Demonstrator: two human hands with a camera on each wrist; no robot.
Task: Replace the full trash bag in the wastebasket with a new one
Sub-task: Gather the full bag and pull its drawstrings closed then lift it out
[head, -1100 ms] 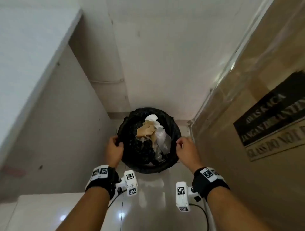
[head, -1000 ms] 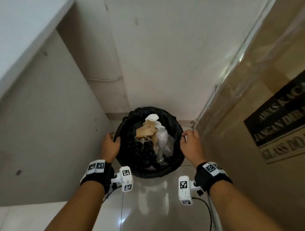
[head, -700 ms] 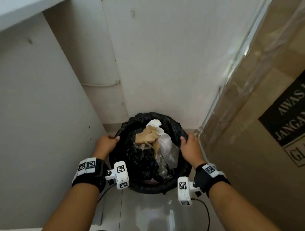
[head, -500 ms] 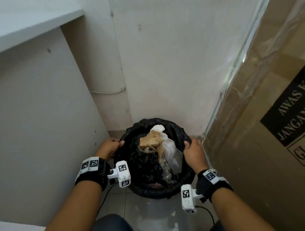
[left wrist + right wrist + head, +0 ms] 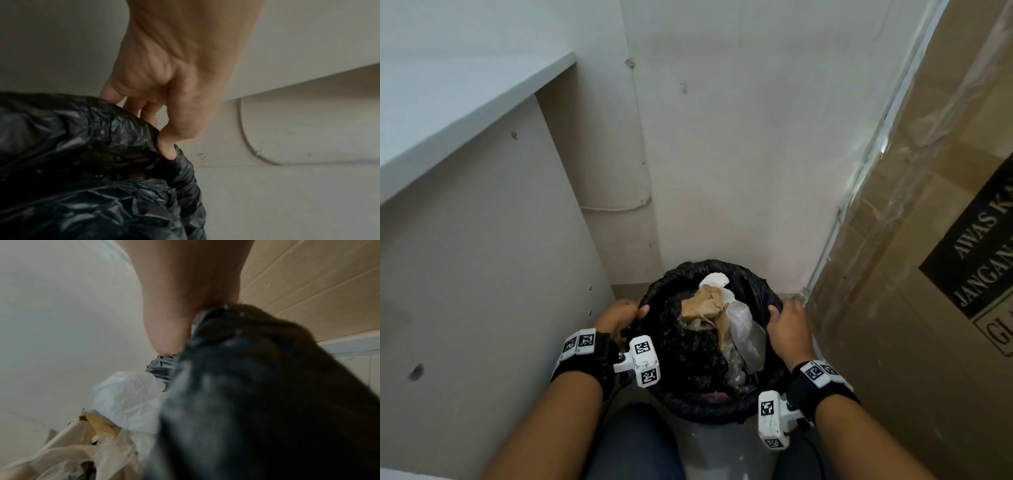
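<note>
A round wastebasket lined with a black trash bag [image 5: 688,363] stands on the floor in a corner, filled with brown paper [image 5: 703,305] and white and clear plastic [image 5: 743,329]. My left hand [image 5: 619,317] grips the bag's rolled rim on the left side; the left wrist view shows the thumb [image 5: 166,146] hooked over the black plastic [image 5: 82,162] and the fingers behind it. On the right side my right hand [image 5: 786,325] holds the rim, thumb inside; in the right wrist view the bag [image 5: 267,402] is a dark blur against the hand [image 5: 180,305].
A white cabinet side panel [image 5: 482,274] stands close on the left and a large plastic-wrapped cardboard box [image 5: 928,274] close on the right. The white wall [image 5: 739,154] is right behind the basket. My knees [image 5: 633,445] are at the bottom edge.
Both hands went from beside the basket onto the bag's rim and curled round it. I have come lower and closer; my knees now show at the bottom.
</note>
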